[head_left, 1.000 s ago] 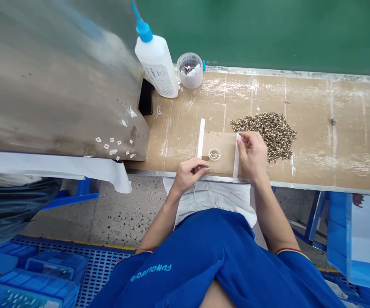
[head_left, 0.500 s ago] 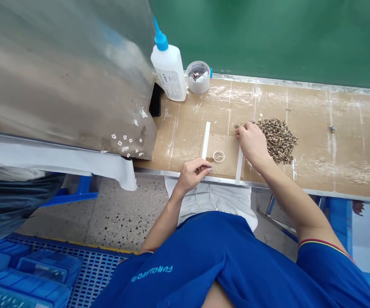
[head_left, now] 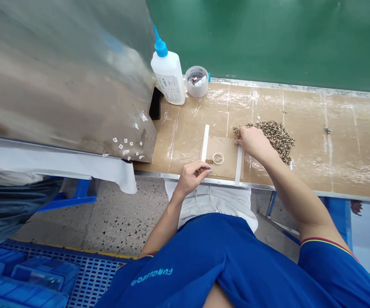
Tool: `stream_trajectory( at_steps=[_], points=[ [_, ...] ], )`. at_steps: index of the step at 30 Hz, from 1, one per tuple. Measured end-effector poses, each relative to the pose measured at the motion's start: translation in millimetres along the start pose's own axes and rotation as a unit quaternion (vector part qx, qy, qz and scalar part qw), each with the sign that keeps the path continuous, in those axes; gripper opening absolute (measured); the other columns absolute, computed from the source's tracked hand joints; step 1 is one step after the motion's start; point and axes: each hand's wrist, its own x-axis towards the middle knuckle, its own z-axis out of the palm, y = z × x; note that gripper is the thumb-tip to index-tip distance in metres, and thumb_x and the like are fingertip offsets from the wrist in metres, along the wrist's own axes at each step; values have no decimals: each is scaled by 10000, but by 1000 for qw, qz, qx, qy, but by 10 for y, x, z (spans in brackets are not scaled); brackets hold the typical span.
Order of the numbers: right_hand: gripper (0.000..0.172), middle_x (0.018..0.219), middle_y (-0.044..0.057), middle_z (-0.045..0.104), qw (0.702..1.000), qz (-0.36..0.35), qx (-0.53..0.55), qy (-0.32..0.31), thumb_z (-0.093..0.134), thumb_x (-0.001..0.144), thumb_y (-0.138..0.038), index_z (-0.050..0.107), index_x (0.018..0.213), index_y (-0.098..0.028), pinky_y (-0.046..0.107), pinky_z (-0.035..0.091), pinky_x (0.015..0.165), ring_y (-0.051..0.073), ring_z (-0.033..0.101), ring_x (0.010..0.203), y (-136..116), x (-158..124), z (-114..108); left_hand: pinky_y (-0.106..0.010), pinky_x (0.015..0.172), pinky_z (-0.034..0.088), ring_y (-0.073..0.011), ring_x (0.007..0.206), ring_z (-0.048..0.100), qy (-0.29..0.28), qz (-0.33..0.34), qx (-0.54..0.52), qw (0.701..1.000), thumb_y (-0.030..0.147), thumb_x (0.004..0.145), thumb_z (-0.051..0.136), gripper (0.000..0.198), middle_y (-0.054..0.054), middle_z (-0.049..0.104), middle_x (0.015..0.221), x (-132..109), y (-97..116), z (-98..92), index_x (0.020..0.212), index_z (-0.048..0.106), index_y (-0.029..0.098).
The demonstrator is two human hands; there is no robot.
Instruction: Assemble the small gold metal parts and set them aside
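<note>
My right hand (head_left: 252, 142) reaches to the near-left edge of a heap of small brown-and-white parts (head_left: 273, 133), fingers curled down onto it; what they pinch is hidden. My left hand (head_left: 193, 174) rests at the bench's front edge, fingers pinched together on something too small to name. Between the hands a small clear round dish (head_left: 218, 158) sits on a cardboard square, flanked by two white strips (head_left: 205, 142), the other strip (head_left: 239, 163) beside my right wrist.
A white squeeze bottle with a blue nozzle (head_left: 168, 72) and a clear cup (head_left: 197, 81) stand at the back left. A large metal housing (head_left: 63, 72) walls off the left. Blue trays (head_left: 27, 273) lie on the floor. A green wall runs behind the taped cardboard bench (head_left: 332, 149).
My right hand moved from the right white strip up to the heap of parts and stays there. My left hand has hardly moved. The camera view shifted slightly.
</note>
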Motion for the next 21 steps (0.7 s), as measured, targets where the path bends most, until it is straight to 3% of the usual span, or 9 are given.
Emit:
stream_trajectory(
  at_steps=[4, 10, 21],
  points=[
    [197, 876, 158, 736, 999, 8, -20, -29, 779, 822, -241, 688, 963, -138, 389, 503, 764, 323, 702, 861, -84, 9, -102, -194, 550, 446, -89, 579, 551, 2, -1, 10, 1000, 263, 932, 641, 150, -11, 667, 707, -10, 10, -5, 842, 691, 154],
    [140, 911, 175, 734, 999, 37, 3, -23, 611, 938, -266, 672, 969, -143, 388, 469, 786, 325, 680, 891, -174, -28, -142, -184, 553, 443, -82, 576, 543, 6, 6, 10, 1000, 209, 920, 638, 96, -9, 678, 725, -13, 25, -2, 859, 689, 155],
    [154, 945, 190, 720, 995, 5, 77, 70, 535, 836, -116, 645, 942, -130, 376, 451, 762, 303, 636, 858, -93, -35, 93, -180, 527, 425, -78, 564, 527, -5, 9, 16, 1000, 199, 930, 623, 92, -1, 644, 712, -10, 47, 0, 871, 677, 155]
  ],
)
